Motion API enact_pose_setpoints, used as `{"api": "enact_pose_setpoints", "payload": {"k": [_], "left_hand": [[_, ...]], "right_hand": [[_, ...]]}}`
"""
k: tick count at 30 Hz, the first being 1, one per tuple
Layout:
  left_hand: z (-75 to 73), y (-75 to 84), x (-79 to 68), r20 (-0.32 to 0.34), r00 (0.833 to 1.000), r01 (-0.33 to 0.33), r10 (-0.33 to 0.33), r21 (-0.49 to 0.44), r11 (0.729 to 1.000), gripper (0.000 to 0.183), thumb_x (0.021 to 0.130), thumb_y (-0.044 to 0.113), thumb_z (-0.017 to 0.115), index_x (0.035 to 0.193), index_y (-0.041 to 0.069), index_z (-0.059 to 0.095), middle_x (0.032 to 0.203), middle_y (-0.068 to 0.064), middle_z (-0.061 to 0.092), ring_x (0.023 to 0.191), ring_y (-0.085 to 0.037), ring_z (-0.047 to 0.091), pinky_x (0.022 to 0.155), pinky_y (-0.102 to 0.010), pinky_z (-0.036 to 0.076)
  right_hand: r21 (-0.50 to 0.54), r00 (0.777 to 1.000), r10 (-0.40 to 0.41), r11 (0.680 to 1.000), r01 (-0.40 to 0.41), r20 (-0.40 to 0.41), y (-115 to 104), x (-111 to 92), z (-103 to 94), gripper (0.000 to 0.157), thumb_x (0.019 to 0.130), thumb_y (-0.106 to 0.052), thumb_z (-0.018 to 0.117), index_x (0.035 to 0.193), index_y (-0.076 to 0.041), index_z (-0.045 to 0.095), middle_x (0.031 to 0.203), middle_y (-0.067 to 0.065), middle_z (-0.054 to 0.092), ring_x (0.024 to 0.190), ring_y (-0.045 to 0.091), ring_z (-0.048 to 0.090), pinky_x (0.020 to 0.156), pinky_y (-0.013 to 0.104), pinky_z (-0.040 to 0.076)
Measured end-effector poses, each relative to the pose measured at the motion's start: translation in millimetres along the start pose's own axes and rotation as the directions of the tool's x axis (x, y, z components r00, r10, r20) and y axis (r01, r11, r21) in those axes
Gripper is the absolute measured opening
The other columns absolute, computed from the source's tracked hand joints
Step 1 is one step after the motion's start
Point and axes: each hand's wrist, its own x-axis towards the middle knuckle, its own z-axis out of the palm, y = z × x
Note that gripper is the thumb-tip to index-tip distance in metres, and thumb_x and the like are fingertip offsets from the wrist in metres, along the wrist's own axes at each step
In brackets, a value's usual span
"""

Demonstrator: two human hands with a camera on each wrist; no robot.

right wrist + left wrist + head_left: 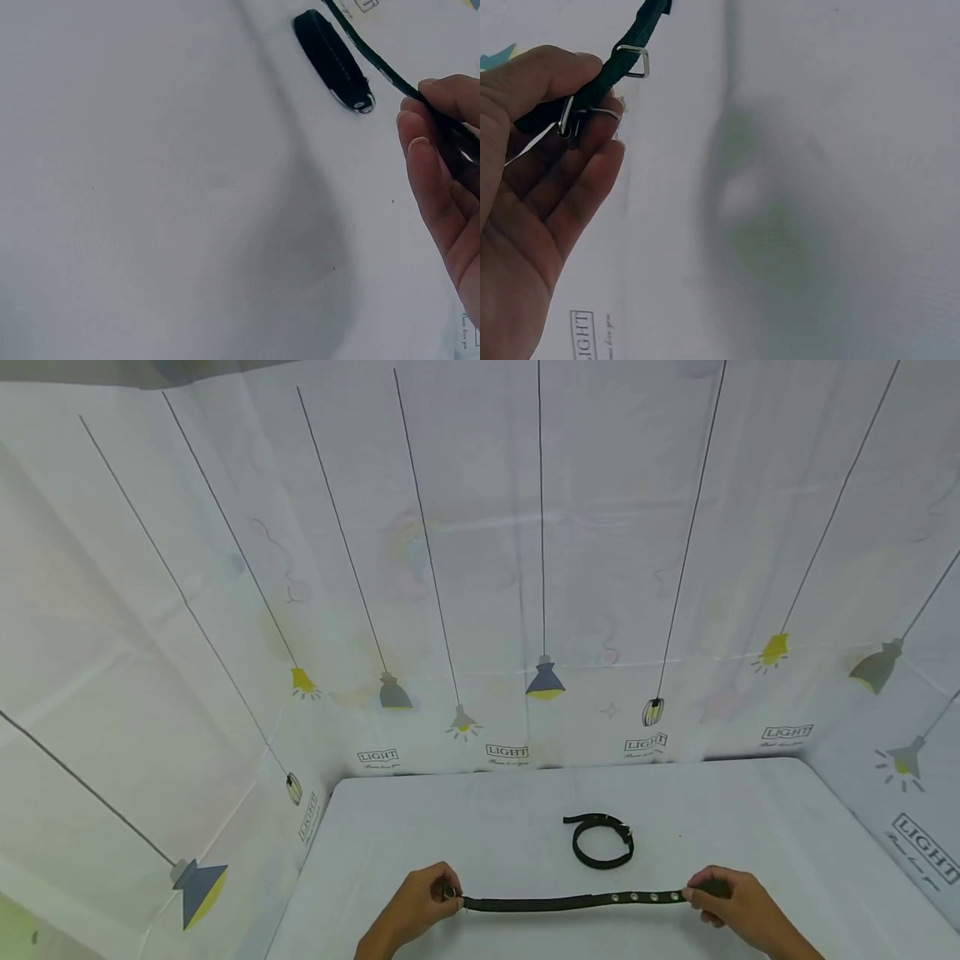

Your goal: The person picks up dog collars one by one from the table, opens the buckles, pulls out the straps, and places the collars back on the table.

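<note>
Dark strap (525,906) ran nearly straight from one hand to the other, held over the near part of the white surface (420,810), with a slight sag towards its left half. The left hand (416,902) pinched its buckle end between thumb and fingers; in the left wrist view a metal buckle (565,116) sat at those fingers, and a squared metal loop (646,64) stood just beyond the fingertips. There the strap looked dark green. The right hand (731,900) pinched the opposite end, thumb against fingers, next to a row of four metal eyelets (633,897). Beyond the held strap, nearer the right hand than the left, a coiled strap (603,864) lay on the surface, closed into a ring, its loose tail pointing left and its metal fitting (627,832) on the right side of the ring. Neither hand touched it. Behind the surface rose a white backdrop (600,568) printed with hanging lamps in blue, yellow and grey, several with the word LIGHT beneath them. Faint coloured shapes, one like a rainbow, showed through the backdrop.
</note>
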Motion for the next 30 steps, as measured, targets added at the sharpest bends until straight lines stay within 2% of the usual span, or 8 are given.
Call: {"api": "enact_pose_setpoints", "payload": {"k": [5, 10, 13, 16, 20, 23, 28, 30], "left_hand": [[7.0, -10.1, 0.4, 0.024, 1.0, 0.014, -0.013, -0.013, 1.0, 0.013, 0.089, 0.018, 0.076, 0.096, 0.02, 0.065, 0.083, 0.009, 0.066, 0.07, -0.004, 0.056, 0.063, -0.022, 0.048], [11.2, -18.7, 0.5, 0.018, 1.0, 0.007, -0.007, -0.004, 1.0, 0.016, 0.088, 0.02, 0.077, 0.096, 0.02, 0.063, 0.089, 0.012, 0.069, 0.076, -0.003, 0.061, 0.069, -0.022, 0.051], [11.2, -20.1, -0.9, 0.006, 1.0, 0.013, -0.013, -0.003, 1.0, 0.021, 0.086, 0.021, 0.079, 0.096, 0.019, 0.062, 0.088, 0.011, 0.068, 0.073, -0.004, 0.059, 0.065, -0.022, 0.05], [10.5, -22.3, -2.7, -0.004, 1.0, 0.016, -0.016, -0.012, 1.0, 0.024, 0.084, 0.021, 0.082, 0.096, 0.017, 0.061, 0.086, 0.009, 0.068, 0.069, -0.004, 0.058, 0.062, -0.022, 0.049], [10.1, -26.0, -5.3, -0.014, 1.0, 0.024, -0.025, -0.029, 0.999, 0.026, 0.082, 0.019, 0.083, 0.096, 0.015, 0.061, 0.089, 0.009, 0.07, 0.072, -0.004, 0.062, 0.065, -0.022, 0.051], [10.8, -28.6, -5.7, -0.019, 0.999, 0.036, -0.037, -0.03, 0.999, 0.027, 0.082, 0.021, 0.083, 0.097, 0.016, 0.061, 0.09, 0.009, 0.07, 0.075, -0.004, 0.063, 0.067, -0.021, 0.052], [12.1, -34.0, -5.4, -0.053, 0.998, 0.025, -0.024, 0.012, 1.0, 0.028, 0.083, 0.028, 0.082, 0.1, 0.016, 0.064, 0.092, 0.011, 0.07, 0.08, -0.003, 0.064, 0.072, -0.025, 0.053], [12.6, -36.5, -5.5, -0.071, 0.997, 0.01, -0.006, 0.052, 0.999, 0.029, 0.083, 0.032, 0.081, 0.101, 0.017, 0.065, 0.092, 0.013, 0.071, 0.083, -0.001, 0.065, 0.077, -0.027, 0.053]], "right_hand": [[-0.023, 0.999, -0.015, 1.0, 0.016, 0.034, 8.8, -0.7, -0.3, 0.029, 0.094, -0.025, 0.07, 0.106, 0.001, 0.069, 0.086, 0.007, 0.07, 0.069, 0.018, 0.063, 0.06, 0.03, 0.055], [-0.059, 0.999, 0.002, 0.998, 0.0, 0.046, 12.4, -1.9, 1.5, 0.027, 0.094, -0.024, 0.07, 0.106, 0.0, 0.069, 0.081, 0.005, 0.067, 0.068, 0.016, 0.059, 0.059, 0.029, 0.052], [-0.081, 0.999, 0.005, 0.997, -0.001, 0.05, 15.0, -2.0, 2.9, 0.027, 0.094, -0.025, 0.07, 0.106, -0.001, 0.07, 0.077, 0.004, 0.065, 0.066, 0.016, 0.057, 0.058, 0.028, 0.05], [-0.109, 0.999, 0.001, 0.994, 0.003, 0.038, 15.7, -2.4, 4.5, 0.026, 0.094, -0.026, 0.071, 0.105, -0.002, 0.07, 0.076, 0.004, 0.064, 0.066, 0.016, 0.056, 0.057, 0.028, 0.049], [-0.155, 0.998, 0.058, 0.986, -0.059, -0.014, 15.3, -1.4, 8.1, 0.028, 0.09, -0.03, 0.074, 0.103, -0.006, 0.072, 0.073, 0.003, 0.062, 0.065, 0.017, 0.055, 0.056, 0.029, 0.047], [-0.222, 0.996, 0.081, 0.971, -0.086, -0.031, 18.1, -0.6, 9.6, 0.032, 0.086, -0.037, 0.077, 0.102, -0.009, 0.074, 0.076, 0.002, 0.064, 0.066, 0.017, 0.054, 0.059, 0.032, 0.045], [-0.382, 0.998, 0.012, 0.924, -0.033, -0.057, 26.9, -3.2, 9.3, 0.041, 0.08, -0.049, 0.079, 0.102, -0.015, 0.078, 0.095, 0.0, 0.074, 0.074, 0.012, 0.055, 0.064, 0.032, 0.047], [-0.426, 0.996, -0.015, 0.905, -0.025, -0.09, 29.4, -4.9, 9.1, 0.045, 0.076, -0.054, 0.08, 0.102, -0.017, 0.079, 0.092, -0.002, 0.073, 0.073, 0.011, 0.053, 0.061, 0.031, 0.045]]}}
